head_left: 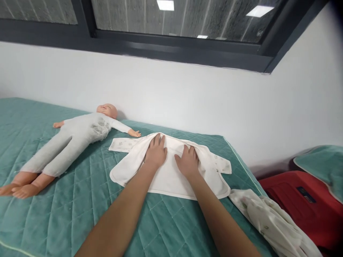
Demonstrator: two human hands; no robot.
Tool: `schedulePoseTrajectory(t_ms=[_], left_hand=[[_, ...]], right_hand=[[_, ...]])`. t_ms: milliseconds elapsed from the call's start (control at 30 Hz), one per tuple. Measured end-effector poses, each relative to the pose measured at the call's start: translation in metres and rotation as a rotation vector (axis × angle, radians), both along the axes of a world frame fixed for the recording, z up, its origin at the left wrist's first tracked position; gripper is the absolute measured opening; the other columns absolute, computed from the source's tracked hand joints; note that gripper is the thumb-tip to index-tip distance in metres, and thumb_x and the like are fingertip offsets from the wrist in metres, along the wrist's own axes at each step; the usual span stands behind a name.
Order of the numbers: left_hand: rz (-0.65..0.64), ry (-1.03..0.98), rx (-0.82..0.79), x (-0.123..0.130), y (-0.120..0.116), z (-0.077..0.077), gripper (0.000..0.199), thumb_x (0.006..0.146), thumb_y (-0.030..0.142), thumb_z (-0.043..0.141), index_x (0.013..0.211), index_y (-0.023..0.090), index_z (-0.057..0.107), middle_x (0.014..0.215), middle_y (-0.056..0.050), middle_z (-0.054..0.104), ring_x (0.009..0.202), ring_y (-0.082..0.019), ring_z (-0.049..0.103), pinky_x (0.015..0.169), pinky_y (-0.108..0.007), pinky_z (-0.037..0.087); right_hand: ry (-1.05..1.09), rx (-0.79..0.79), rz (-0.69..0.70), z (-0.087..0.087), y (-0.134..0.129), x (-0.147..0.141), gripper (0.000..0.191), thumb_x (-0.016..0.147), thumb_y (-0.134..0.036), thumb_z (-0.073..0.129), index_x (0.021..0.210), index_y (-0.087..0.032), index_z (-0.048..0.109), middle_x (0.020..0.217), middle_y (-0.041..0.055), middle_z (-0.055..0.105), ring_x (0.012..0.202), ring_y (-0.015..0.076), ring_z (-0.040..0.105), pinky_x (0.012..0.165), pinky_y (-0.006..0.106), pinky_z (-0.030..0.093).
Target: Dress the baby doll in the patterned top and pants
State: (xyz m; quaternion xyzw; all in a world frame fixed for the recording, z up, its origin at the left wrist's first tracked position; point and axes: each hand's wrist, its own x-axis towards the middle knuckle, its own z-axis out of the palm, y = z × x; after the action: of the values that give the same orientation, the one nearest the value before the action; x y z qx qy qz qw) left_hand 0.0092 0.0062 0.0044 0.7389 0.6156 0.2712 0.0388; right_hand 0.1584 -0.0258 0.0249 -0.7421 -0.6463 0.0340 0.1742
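Note:
A small white long-sleeved garment (171,178) lies spread on the green quilted cover, its front open and its patterned sleeves stretched out to both sides. My left hand (156,151) lies on the inside of the garment near the collar, fingers spread and their tips by the left front fold. On the right half, my right hand (188,160) rests with its fingers apart, partly under the right front fold. Left of the garment a baby doll (77,132) in pale clothes lies on its back, one hand close to the garment's left sleeve.
The green quilted cover (102,210) reaches back to a white wall below a dark window frame (171,48). A crumpled patterned cloth (273,221) lies at the right edge, beside a red case (294,203) partly under green fabric (321,164).

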Motion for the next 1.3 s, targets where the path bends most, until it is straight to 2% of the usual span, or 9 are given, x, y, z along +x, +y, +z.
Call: schedulePoseTrajectory(t_ms=[133, 300, 533, 633, 767, 933, 1067, 1200, 1300], left_hand=[[-0.016, -0.021, -0.004, -0.003, 0.001, -0.004, 0.064, 0.095, 0.038, 0.039, 0.155, 0.019, 0.025, 0.165, -0.01, 0.011, 0.145, -0.036, 0.027, 0.117, -0.049, 0.03], [-0.017, -0.074, -0.02, -0.008, 0.005, -0.009, 0.061, 0.097, 0.039, 0.037, 0.154, 0.022, 0.025, 0.165, -0.008, 0.014, 0.147, -0.031, 0.028, 0.119, -0.047, 0.028], [-0.034, -0.143, -0.04, -0.011, 0.007, -0.004, 0.06, 0.097, 0.034, 0.037, 0.154, 0.021, 0.025, 0.165, -0.006, 0.012, 0.15, -0.028, 0.022, 0.122, -0.044, 0.026], [-0.006, -0.135, -0.035, -0.012, 0.006, 0.002, 0.054, 0.095, 0.027, 0.04, 0.148, 0.017, 0.036, 0.161, -0.011, 0.025, 0.146, -0.029, 0.03, 0.12, -0.043, 0.028], [0.078, -0.106, -0.008, -0.018, 0.006, 0.008, 0.044, 0.09, 0.019, 0.048, 0.134, 0.016, 0.051, 0.139, -0.017, 0.048, 0.132, -0.031, 0.046, 0.115, -0.046, 0.034], [0.086, -0.15, -0.021, -0.025, 0.006, 0.007, 0.051, 0.088, 0.025, 0.056, 0.138, 0.022, 0.048, 0.144, -0.016, 0.04, 0.137, -0.032, 0.041, 0.116, -0.045, 0.033], [0.102, -0.112, -0.086, -0.022, 0.005, 0.004, 0.054, 0.093, 0.031, 0.05, 0.145, 0.02, 0.042, 0.152, -0.018, 0.031, 0.142, -0.035, 0.035, 0.117, -0.047, 0.03], [0.101, 0.009, -0.082, -0.015, 0.004, 0.003, 0.052, 0.095, 0.029, 0.043, 0.144, 0.011, 0.042, 0.147, -0.021, 0.042, 0.139, -0.034, 0.039, 0.118, -0.046, 0.029], [0.081, 0.07, -0.062, -0.01, -0.001, 0.001, 0.052, 0.096, 0.029, 0.039, 0.143, 0.007, 0.041, 0.146, -0.022, 0.045, 0.138, -0.032, 0.041, 0.116, -0.045, 0.031]], right_hand=[[0.059, -0.004, 0.01, -0.001, 0.012, -0.001, 0.059, 0.091, -0.031, 0.043, 0.144, -0.005, 0.035, 0.15, 0.0253, 0.032, 0.141, 0.0362, 0.032, 0.114, 0.044, 0.027], [0.09, -0.016, 0.004, -0.01, 0.018, 0.01, 0.068, 0.095, -0.045, 0.038, 0.151, -0.009, 0.024, 0.154, 0.0225, 0.029, 0.144, 0.0366, 0.026, 0.114, 0.049, 0.028], [0.097, -0.059, -0.043, -0.009, 0.018, 0.01, 0.07, 0.095, -0.047, 0.037, 0.152, -0.008, 0.022, 0.155, 0.023, 0.029, 0.143, 0.0371, 0.028, 0.112, 0.049, 0.032], [0.103, -0.036, -0.041, -0.007, 0.018, 0.01, 0.068, 0.094, -0.046, 0.039, 0.15, -0.008, 0.025, 0.153, 0.0226, 0.032, 0.141, 0.0369, 0.032, 0.111, 0.047, 0.033], [0.11, -0.021, -0.069, -0.001, 0.016, 0.013, 0.062, 0.093, -0.045, 0.04, 0.144, -0.012, 0.034, 0.15, 0.0221, 0.036, 0.134, 0.0391, 0.042, 0.104, 0.048, 0.04], [0.104, -0.037, -0.106, 0.005, 0.013, 0.019, 0.054, 0.093, -0.043, 0.04, 0.143, -0.02, 0.039, 0.151, 0.0192, 0.033, 0.126, 0.0376, 0.051, 0.098, 0.049, 0.044], [0.044, -0.068, -0.051, 0.004, 0.015, 0.019, 0.052, 0.097, -0.04, 0.036, 0.142, -0.015, 0.041, 0.147, 0.0224, 0.039, 0.129, 0.0366, 0.049, 0.102, 0.047, 0.041], [-0.07, -0.092, 0.013, 0.007, 0.01, 0.012, 0.048, 0.098, -0.034, 0.036, 0.138, -0.008, 0.045, 0.133, 0.0235, 0.054, 0.128, 0.0333, 0.05, 0.105, 0.042, 0.038], [-0.146, -0.052, 0.061, 0.008, 0.001, 0.001, 0.048, 0.098, -0.032, 0.039, 0.139, -0.007, 0.045, 0.136, 0.0252, 0.053, 0.129, 0.0336, 0.049, 0.106, 0.043, 0.036]])
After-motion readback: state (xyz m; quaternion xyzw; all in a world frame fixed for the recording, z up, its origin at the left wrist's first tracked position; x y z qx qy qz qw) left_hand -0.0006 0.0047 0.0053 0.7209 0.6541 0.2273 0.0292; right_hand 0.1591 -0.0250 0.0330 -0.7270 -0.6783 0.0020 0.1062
